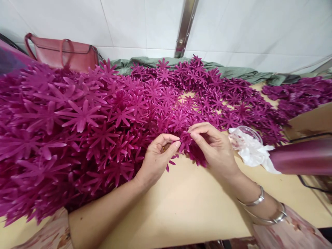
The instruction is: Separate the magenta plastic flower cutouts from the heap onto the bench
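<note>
Between my two hands is a small magenta artificial flower (185, 142) with narrow petals. My left hand (158, 155) pinches its left side between thumb and forefinger. From the right, my right hand (214, 145) pinches the flower's other edge with thumb and fingertips. Part of the flower is hidden behind the fingers. A large heap of matching magenta flowers (83, 116) spreads beside and behind my left hand. Some magenta petals hang just below the held flower, close to the tabletop; I cannot tell whether they join it.
White crumpled tissue (252, 152) and a clear plastic dish (249, 133) lie right of my right hand. Farther right is a magenta roll-like object (306, 157). A red handbag (64, 52) and green cloth (228, 71) sit along the wall. The tabletop (178, 204) is pale wood.
</note>
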A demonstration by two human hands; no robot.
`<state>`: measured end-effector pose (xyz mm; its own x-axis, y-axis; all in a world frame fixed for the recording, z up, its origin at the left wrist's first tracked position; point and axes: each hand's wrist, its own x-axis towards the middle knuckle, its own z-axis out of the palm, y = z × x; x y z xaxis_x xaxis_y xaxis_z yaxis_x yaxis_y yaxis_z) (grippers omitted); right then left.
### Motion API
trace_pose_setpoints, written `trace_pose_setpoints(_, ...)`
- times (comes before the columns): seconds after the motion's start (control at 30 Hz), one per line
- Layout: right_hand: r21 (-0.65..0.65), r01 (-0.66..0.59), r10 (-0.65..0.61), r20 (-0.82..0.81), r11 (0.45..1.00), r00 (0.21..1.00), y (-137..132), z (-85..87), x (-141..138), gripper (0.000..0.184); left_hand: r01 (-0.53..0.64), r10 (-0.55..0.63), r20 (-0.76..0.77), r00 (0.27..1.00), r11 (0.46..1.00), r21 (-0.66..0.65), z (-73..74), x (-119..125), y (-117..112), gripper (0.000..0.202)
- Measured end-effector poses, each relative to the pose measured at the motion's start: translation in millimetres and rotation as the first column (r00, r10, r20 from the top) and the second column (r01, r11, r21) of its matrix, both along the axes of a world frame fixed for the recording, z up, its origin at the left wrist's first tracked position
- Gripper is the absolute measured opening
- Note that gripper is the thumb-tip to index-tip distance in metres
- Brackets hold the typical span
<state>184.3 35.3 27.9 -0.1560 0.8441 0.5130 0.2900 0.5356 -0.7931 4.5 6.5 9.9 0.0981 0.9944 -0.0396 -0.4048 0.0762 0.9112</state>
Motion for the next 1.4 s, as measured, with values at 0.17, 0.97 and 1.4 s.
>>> trace_pose_setpoints(0.17,-0.167,0.066,-0.091,-0.148,0.984,0.985,4.6,-5.6,0.0,0.012,-0.018,0.018,0.004,1.000,1.000,0.001,0.8,0.0,0.0,0.030)
trace_pose_setpoints(0.97,-0.429,-0.126,-0.119,-0.500,0.894,0.858,23.1,-9.8,10.7,0.030,-0.089,0.089,0.055,0.995,0.996,0.006,-4.1,2.6,0.0,0.030)
trace_pose_setpoints(1.4,0.241,0.144,-0.210,0.273,0.960,0.939,-2.1,7.8,5.4,0.034,-0.039,0.040,0.048,0.998,0.999,-0.015,-5.6,1.3,-1.2,0.026)
